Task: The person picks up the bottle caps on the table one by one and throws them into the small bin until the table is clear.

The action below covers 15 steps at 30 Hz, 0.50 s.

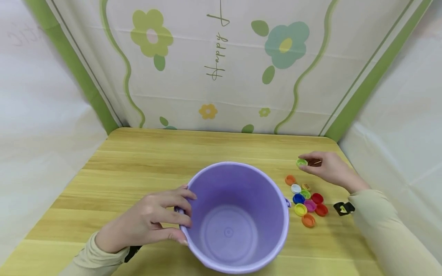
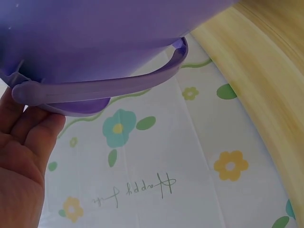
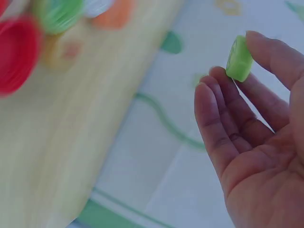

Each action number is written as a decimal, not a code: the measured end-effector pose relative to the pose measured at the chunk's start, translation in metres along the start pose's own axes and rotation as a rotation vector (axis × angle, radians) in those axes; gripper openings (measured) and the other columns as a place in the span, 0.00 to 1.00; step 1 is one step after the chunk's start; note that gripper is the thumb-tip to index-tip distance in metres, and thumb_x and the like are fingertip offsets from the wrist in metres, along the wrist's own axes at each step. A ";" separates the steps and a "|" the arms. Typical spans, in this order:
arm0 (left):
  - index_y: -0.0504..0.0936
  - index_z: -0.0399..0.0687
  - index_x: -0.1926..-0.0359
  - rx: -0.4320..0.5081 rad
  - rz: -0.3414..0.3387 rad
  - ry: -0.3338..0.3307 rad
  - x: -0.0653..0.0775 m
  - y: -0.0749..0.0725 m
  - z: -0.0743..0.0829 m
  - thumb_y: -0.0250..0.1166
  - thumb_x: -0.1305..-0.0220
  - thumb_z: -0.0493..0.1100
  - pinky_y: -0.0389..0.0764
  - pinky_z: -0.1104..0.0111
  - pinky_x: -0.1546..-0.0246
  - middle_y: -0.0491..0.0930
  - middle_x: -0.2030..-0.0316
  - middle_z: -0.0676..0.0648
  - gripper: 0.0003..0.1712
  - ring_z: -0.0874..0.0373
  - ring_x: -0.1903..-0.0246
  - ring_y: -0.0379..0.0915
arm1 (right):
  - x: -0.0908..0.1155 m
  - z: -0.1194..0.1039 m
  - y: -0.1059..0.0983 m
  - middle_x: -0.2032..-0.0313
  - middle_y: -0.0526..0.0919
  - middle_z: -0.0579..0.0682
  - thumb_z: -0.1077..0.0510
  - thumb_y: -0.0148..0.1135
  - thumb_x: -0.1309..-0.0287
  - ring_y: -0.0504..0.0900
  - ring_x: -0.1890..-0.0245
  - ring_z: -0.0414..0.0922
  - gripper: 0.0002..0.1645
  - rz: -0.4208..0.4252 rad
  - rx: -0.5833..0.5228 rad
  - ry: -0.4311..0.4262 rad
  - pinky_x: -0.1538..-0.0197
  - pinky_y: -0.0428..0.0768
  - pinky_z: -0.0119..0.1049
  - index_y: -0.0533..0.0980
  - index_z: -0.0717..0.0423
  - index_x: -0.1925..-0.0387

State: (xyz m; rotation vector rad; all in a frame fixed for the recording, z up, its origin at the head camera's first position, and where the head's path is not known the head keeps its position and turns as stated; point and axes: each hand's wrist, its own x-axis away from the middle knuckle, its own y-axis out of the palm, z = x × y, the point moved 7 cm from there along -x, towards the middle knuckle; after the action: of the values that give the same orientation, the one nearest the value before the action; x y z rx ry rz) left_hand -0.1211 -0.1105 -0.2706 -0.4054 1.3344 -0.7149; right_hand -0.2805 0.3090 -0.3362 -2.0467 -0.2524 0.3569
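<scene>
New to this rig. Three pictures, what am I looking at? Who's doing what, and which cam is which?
No robot here: a person works with two bare hands. The widest picture comes from a camera worn on the head, looking down at the table. The other two come from cameras worn on the wrists: the left one sees the outside and handle of a purple bucket; the right one sees the right palm.

The left hand grips the bucket's rim. The right hand pinches a light green plastic cap between fingers and thumb. On the table, right of the bucket, lie more caps in several colours. Behind the table hangs a flower-printed cloth.
</scene>
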 end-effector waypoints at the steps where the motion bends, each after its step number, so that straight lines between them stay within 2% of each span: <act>1: 0.84 0.44 0.61 -0.003 0.000 0.000 0.000 0.000 0.000 0.69 0.37 0.48 0.69 0.53 0.34 0.80 0.60 0.46 0.12 0.42 0.49 0.76 | 0.001 -0.006 -0.003 0.59 0.86 0.53 0.48 0.69 0.38 0.85 0.61 0.48 0.25 0.016 -0.009 -0.001 0.60 0.86 0.34 0.81 0.60 0.47; 6: 0.84 0.45 0.61 -0.013 -0.002 -0.002 0.000 0.000 0.000 0.69 0.37 0.49 0.69 0.53 0.34 0.80 0.60 0.46 0.12 0.42 0.49 0.76 | 0.005 -0.032 -0.014 0.57 0.86 0.51 0.45 0.71 0.41 0.85 0.61 0.44 0.24 0.080 -0.074 0.010 0.62 0.83 0.25 0.82 0.53 0.47; 10: 0.84 0.45 0.61 -0.011 -0.003 -0.004 0.000 0.000 0.000 0.70 0.37 0.48 0.69 0.53 0.33 0.80 0.60 0.47 0.11 0.43 0.49 0.75 | 0.009 -0.052 -0.021 0.57 0.85 0.48 0.45 0.73 0.44 0.84 0.63 0.40 0.23 0.123 -0.169 0.033 0.62 0.84 0.26 0.83 0.48 0.49; 15: 0.84 0.45 0.61 0.000 0.001 -0.006 0.001 0.000 0.000 0.70 0.37 0.48 0.69 0.53 0.33 0.79 0.60 0.46 0.11 0.43 0.49 0.75 | 0.014 -0.080 -0.027 0.57 0.85 0.44 0.47 0.75 0.46 0.84 0.62 0.42 0.21 0.138 -0.281 0.038 0.61 0.85 0.29 0.84 0.43 0.51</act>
State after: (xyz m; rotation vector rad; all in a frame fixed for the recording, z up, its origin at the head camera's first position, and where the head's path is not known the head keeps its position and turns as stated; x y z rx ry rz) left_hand -0.1212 -0.1108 -0.2714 -0.4067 1.3289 -0.7120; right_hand -0.2400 0.2605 -0.2782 -2.3523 -0.1447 0.3843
